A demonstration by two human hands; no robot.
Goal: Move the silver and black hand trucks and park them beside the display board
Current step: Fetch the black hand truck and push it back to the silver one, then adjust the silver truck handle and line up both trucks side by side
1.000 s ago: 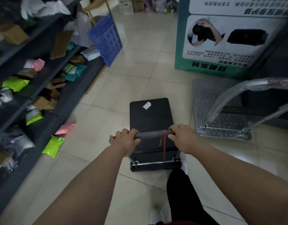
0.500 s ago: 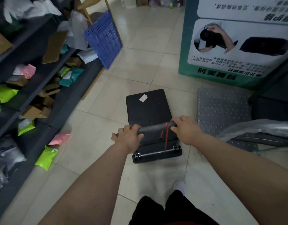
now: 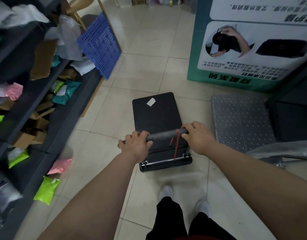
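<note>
The black hand truck (image 3: 157, 115) stands on the tiled floor in front of me, a white sticker on its flat deck. Its dark foam handle bar (image 3: 164, 135) carries a red cord. My left hand (image 3: 136, 145) grips the bar's left end and my right hand (image 3: 197, 135) grips its right end. To the right, the silver hand truck (image 3: 239, 122) with a dotted metal deck sits close beside it, its plastic-wrapped handle (image 3: 284, 151) at the right edge. The green and white display board (image 3: 249, 42) stands just beyond the silver truck.
Dark shelving (image 3: 29, 104) loaded with parcels and cardboard runs along the left. A blue perforated crate (image 3: 100, 44) leans at its far end. Green and pink parcels (image 3: 47, 189) lie on the floor by the shelf. A dark cabinet (image 3: 294, 115) is at the right. My feet are below the truck.
The black truck has rolled forward and drawn level with the silver truck's deck, nearer the display board. Both hands have kept their hold on the bar.
</note>
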